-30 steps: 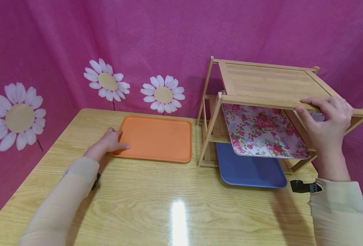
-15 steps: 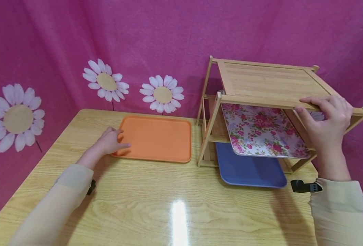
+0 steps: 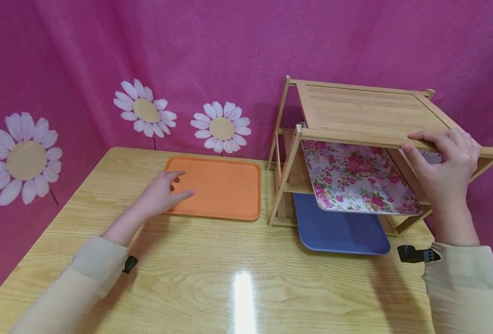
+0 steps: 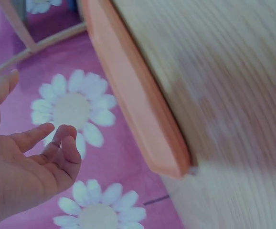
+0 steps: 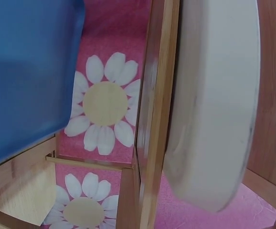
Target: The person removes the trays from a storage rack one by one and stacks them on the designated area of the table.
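Observation:
An orange tray lies flat on the table, left of centre in the head view. Over its left end hovers my left hand, fingers loosely bent and holding nothing. The left wrist view has that hand apart from the tray's raised rim. My right hand grips the top front rail of a wooden tiered rack. A floral tray sits on the rack's middle tier, sticking out at the front. Below it a blue tray juts from the bottom tier.
The wood-grain table carries everything. A magenta curtain printed with white daisies hangs close behind the rack and along the left side. In the right wrist view the rack's shelf edge runs between the two trays.
My left hand has let go of the orange tray's left edge and shifted up and to the right, over the tray. The right hand keeps its grip on the rack.

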### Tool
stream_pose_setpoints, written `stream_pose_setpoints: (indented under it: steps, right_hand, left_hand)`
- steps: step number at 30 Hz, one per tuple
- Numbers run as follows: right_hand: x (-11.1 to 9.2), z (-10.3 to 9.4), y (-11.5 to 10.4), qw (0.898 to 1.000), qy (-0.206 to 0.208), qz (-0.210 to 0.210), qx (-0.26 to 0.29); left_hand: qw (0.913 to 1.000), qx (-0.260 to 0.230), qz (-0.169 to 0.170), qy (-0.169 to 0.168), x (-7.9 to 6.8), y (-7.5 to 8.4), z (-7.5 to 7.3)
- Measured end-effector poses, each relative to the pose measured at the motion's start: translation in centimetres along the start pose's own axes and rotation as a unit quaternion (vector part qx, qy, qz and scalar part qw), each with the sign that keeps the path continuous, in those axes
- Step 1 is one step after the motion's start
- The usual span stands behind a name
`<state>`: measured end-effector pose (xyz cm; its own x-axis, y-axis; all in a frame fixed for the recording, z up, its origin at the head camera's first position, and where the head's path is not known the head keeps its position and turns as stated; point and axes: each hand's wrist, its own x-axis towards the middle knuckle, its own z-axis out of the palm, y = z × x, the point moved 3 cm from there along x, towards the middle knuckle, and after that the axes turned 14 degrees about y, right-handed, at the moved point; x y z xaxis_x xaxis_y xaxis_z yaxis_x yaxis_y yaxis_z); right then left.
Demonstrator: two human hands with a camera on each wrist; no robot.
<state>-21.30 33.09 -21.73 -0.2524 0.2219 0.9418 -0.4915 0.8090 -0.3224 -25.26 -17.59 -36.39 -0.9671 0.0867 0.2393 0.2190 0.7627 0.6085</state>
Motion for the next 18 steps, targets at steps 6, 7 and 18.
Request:
stream_pose_setpoints:
  steps: [6, 7, 18]
  right_hand:
    - [0.0, -0.1, 1.3, 1.000, -0.002, -0.002, -0.004]
    - [0.0, 0.0, 1.7, 1.000, -0.004, -0.003, -0.004]
    - [0.1, 0.1, 2.5, 1.000, -0.009, -0.007, 0.009]
  left_hand:
    - [0.9984, -0.049, 0.022, 0.019, -1.1, 2.5, 0.2]
    - [0.9978, -0.055, 0.028, 0.025, -1.4, 3.0, 0.2]
    - [0.9867, -0.117, 0.093, 0.064, -3.9, 8.5, 0.8]
